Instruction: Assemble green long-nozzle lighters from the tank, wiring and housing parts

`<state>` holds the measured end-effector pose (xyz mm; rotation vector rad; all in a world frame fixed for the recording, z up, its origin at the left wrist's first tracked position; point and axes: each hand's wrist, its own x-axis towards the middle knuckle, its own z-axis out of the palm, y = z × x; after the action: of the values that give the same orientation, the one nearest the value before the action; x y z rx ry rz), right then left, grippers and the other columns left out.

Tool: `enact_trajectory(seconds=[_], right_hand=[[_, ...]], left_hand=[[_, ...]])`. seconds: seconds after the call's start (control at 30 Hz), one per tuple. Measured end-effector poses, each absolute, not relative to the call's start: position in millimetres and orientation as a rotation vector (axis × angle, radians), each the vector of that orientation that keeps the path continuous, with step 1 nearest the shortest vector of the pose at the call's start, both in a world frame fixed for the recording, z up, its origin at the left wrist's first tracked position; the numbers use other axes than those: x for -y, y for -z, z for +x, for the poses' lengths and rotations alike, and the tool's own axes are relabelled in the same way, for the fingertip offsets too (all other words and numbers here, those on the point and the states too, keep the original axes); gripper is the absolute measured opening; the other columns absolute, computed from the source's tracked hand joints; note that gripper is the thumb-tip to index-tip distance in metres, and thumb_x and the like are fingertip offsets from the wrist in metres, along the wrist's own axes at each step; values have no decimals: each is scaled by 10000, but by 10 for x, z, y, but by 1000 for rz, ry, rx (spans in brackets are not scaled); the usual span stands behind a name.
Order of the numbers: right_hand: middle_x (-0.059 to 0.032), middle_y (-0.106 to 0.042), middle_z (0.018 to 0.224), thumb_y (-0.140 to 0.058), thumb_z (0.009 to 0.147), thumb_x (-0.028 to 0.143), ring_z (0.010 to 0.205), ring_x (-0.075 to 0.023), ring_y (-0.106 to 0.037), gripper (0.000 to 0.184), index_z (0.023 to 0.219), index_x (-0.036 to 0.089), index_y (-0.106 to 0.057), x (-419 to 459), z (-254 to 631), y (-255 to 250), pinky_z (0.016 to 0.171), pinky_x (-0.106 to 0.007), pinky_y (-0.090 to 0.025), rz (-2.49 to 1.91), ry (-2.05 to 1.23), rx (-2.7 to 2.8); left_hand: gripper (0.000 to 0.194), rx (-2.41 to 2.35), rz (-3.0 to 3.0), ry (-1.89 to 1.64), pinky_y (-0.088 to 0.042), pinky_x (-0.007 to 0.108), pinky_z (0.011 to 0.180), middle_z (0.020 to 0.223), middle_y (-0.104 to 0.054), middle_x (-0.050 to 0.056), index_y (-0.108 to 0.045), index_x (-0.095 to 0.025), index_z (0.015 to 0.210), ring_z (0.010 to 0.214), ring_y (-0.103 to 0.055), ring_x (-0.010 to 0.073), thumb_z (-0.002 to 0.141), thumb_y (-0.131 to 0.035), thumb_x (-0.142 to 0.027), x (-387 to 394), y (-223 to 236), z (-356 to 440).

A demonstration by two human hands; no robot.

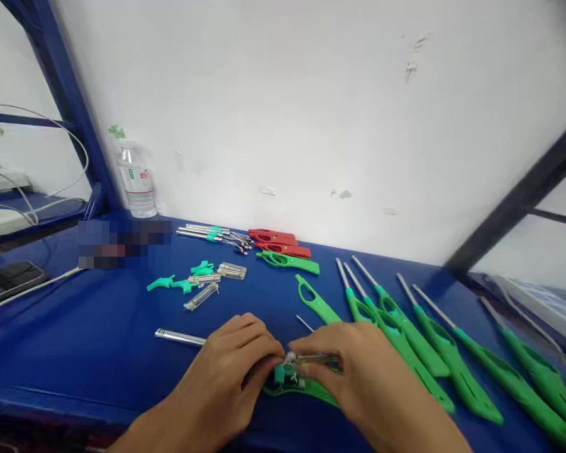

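My right hand (358, 365) pinches a clear fuel tank (317, 357) between thumb and fingers, its valve end pointing left. The closed fingertips of my left hand (233, 371) meet at that end; what they pinch is too small to make out. Just below lies an open green lighter shell half (318, 391) with a teal part (280, 374) and thin wires in it, partly covered by my hands. A metal lighter tube (179, 337) sticks out to the left from behind my left hand. A thin metal rod (304, 323) shows behind my right fingers.
Assembled green lighters (408, 340) lie at right. Behind my hands are a loose green shell (318, 301), red shells (278, 242), metal tubes with wires (207, 233), teal triggers (160, 283) and clear tanks (232, 271). A bottle (138, 182) stands by the wall; a phone (12, 283) lies far left.
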<state>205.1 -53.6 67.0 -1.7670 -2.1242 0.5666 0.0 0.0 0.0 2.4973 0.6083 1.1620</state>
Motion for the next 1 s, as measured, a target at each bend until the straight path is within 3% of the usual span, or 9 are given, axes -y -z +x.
enact_trajectory(seconds=[0.33,0.53,1.0], right_hand=[[87,-832,976,-827,875,181,930,-223,-771,199,969,356,-824,485,2125,-618,797,-296,-500,-1821,-550,2007],[81,-829,925,-807,904,209,868,-200,-755,154,936,357,-828,502,2095,-682,715,-276,-471,-1844,-641,2008],[77,-834,950,-775,919,178,870,-186,-747,208,960,369,-849,488,2134,-674,748,-256,-465,-1800,-662,2032]], left_hand=[[156,-647,2411,-1124,-492,284,807,926,-710,-3,-682,-213,1040,869,-609,161,1024,-589,-88,14,-66,16],[157,-646,2414,-1119,-481,271,779,893,-698,-24,-678,-226,1004,846,-592,151,1021,-611,-85,-4,-50,20],[167,-672,2441,-1147,-480,262,761,883,-688,-20,-658,-209,986,830,-590,152,1027,-580,-67,-13,-51,16]])
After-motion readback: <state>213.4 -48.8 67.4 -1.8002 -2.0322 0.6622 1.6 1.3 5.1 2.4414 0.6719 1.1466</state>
